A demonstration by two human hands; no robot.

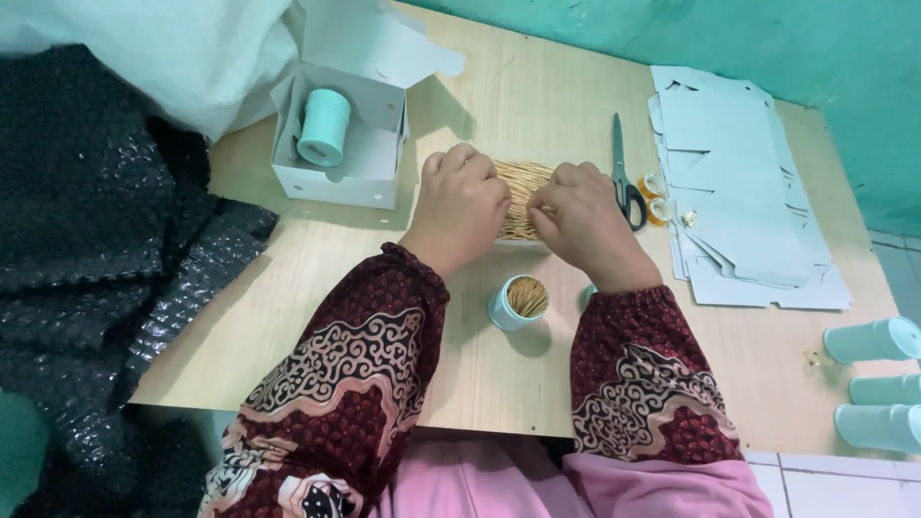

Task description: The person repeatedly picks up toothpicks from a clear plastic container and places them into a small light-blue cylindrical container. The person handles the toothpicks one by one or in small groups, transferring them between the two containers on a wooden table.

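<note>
Tabletop (317,288): pale matt wood. Toothpicks (523,187): bare wood, seemingly. Cup (508,312): smooth mint plastic. Flat cartons (739,182): matt card. Wrap (86,192): glossy black.

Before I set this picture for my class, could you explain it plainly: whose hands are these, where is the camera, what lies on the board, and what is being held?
There is no machine here. One camera sits on a person's head and looks down at their own two hands. The left hand and right hand both rest on a heap of thin wooden sticks, fingers curled into it; how many sticks each grips cannot be seen. Nearer the person stands a small teal tub, open and filled with sticks. On the wooden board also lie an open white box with a closed teal tub inside, scissors, and a stack of flat box blanks. More teal containers lie at the right edge.
</note>
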